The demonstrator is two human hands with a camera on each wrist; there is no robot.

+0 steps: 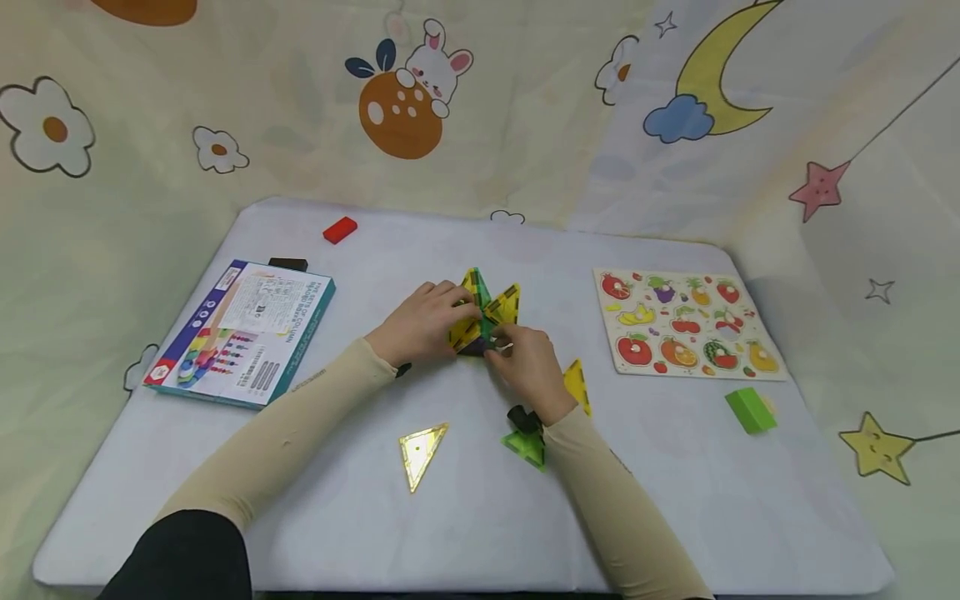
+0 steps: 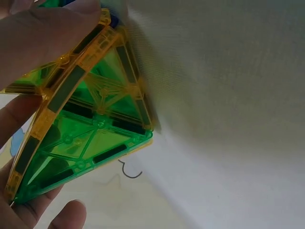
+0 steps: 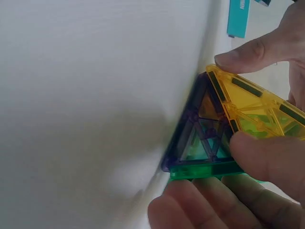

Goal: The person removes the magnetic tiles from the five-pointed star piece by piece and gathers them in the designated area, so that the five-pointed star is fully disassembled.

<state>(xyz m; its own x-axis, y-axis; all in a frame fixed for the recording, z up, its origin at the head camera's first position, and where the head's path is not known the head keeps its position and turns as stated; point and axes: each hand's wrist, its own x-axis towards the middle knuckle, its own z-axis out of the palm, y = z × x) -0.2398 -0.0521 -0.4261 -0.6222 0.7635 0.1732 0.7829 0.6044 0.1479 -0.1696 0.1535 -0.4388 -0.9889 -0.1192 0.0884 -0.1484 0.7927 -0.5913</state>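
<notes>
Near the middle of the worktop (image 1: pixel 465 517), both hands wrapped round a small structure of magnetic tiles (image 1: pixel 483 312) in yellow, green and purple. Left hand (image 1: pixel 423 323) gripping its left side, fingers curled over the top yellow edge; right hand (image 1: pixel 528 367) pinching the near right side, thumb on a yellow tile, fingers under the green one. Loose yellow triangle (image 1: pixel 422 450) toward the near edge, green triangle (image 1: pixel 525 446) beside the right forearm. Boxed toy (image 1: pixel 243 329) at the left edge, fruit puzzle board (image 1: pixel 686 321) at the right.
</notes>
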